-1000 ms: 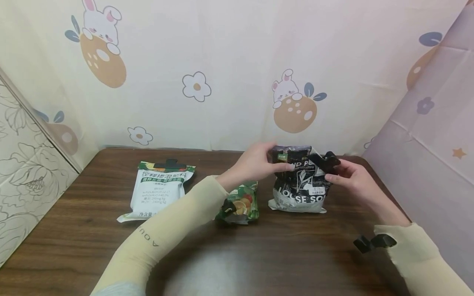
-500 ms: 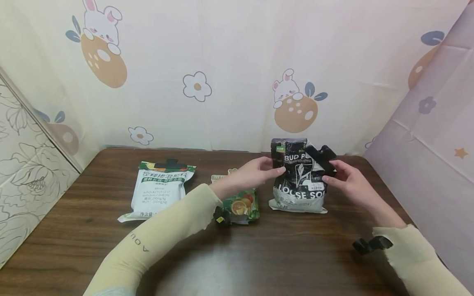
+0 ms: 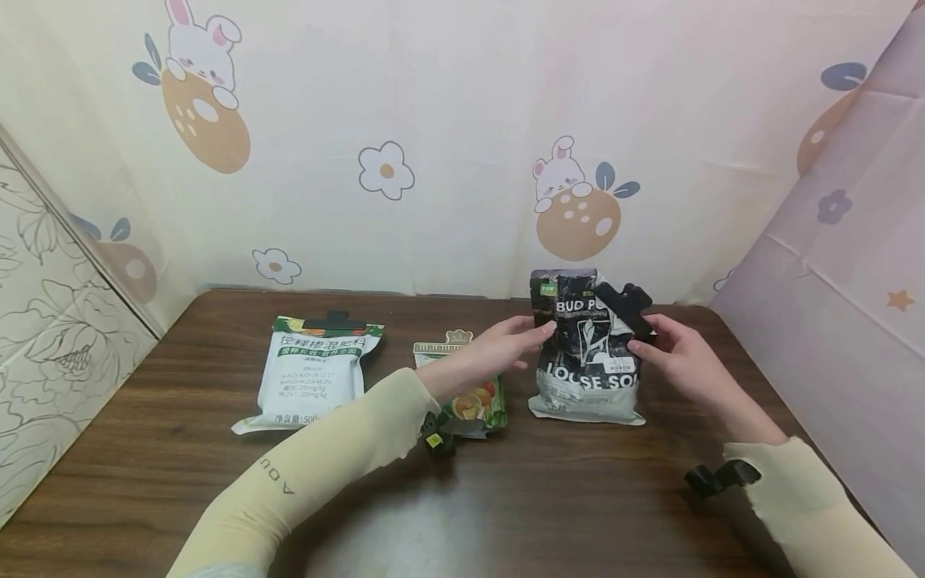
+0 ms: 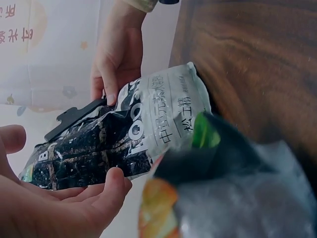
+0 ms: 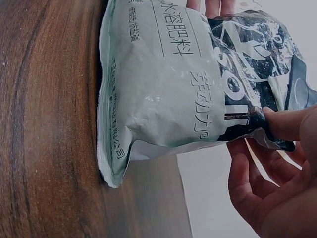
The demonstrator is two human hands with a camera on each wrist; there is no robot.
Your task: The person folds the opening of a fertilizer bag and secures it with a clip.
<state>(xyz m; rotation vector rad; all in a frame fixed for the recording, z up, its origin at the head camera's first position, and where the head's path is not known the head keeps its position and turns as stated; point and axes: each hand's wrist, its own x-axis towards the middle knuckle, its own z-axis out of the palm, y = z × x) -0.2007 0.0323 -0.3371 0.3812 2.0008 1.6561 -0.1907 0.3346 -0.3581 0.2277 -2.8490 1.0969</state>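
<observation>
A black-and-white bag (image 3: 585, 353) lettered "LOOSE SO" stands upright on the table, its pale bottom seam at the wood. A black clip (image 3: 625, 311) sits aslant at its upper right corner. My right hand (image 3: 682, 353) pinches the bag's right edge just below the clip, thumb (image 5: 282, 121) in front and fingers behind. At the left edge, my left hand (image 3: 499, 349) touches the bag with relaxed fingers (image 4: 115, 184), its thumb (image 4: 12, 138) held apart from them. A green pouch with fruit pictures (image 3: 473, 405) stands partly hidden behind my left wrist.
A white bag with green print (image 3: 311, 377) leans back at the left, closed by a black clip (image 3: 336, 321). Atop the green pouch is a pale crown-shaped clip (image 3: 442, 343). Behind the brown wooden table (image 3: 549, 490) hangs a curtain (image 3: 462, 88) with rabbit prints.
My left hand has dropped from the bag's top corner to its left side. The bag's top has straightened up, and the bag has come slightly toward me. The right hand keeps its hold.
</observation>
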